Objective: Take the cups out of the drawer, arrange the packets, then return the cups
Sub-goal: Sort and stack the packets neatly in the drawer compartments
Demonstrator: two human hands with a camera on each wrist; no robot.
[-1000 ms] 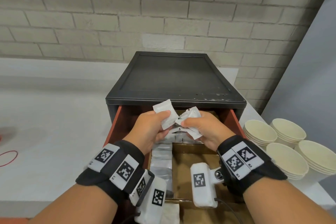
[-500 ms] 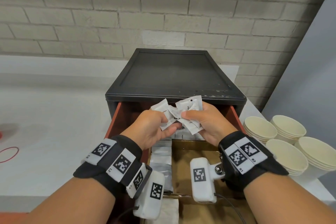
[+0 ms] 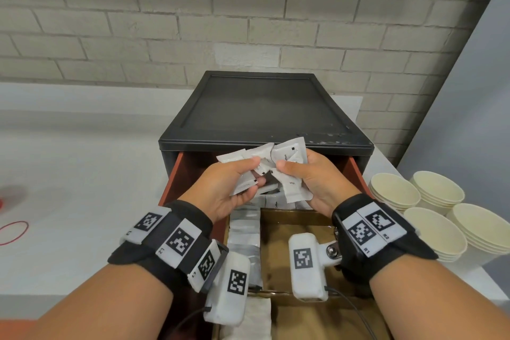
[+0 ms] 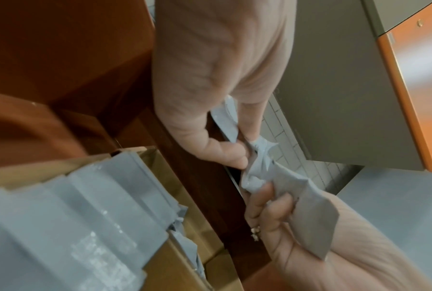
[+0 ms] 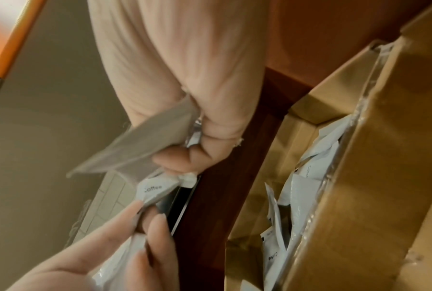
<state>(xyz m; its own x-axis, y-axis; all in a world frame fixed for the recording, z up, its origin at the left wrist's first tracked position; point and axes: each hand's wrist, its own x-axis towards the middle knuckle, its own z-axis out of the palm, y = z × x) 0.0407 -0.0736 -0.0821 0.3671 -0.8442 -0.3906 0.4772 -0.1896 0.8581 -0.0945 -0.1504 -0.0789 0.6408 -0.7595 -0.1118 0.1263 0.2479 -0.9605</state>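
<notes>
Both hands hover over the open reddish drawer (image 3: 174, 179) of a black cabinet (image 3: 265, 110). My left hand (image 3: 234, 182) grips several white coffee packets (image 3: 242, 171) between thumb and fingers. My right hand (image 3: 309, 176) pinches several more white packets (image 3: 292, 168), one printed "Coffee". The two bunches touch in the middle. In the left wrist view the left hand (image 4: 224, 149) and the packets (image 4: 264, 169) meet the right hand's fingers. The right wrist view shows the right hand (image 5: 184, 149) on grey-white packets (image 5: 145, 145). Cream paper cups (image 3: 430, 210) stand stacked on the counter to the right.
Inside the drawer sit cardboard dividers (image 3: 292, 218) with a row of packets (image 3: 244, 240) in the left slot and more (image 5: 307, 177) at the back. A white counter (image 3: 69, 188) spreads left, with a red ring (image 3: 12, 232) on it. A brick wall rises behind.
Both hands have lifted slightly with the packets, and the bunches have been shuffled and fanned out between the fingers. The cups and the drawer have not moved.
</notes>
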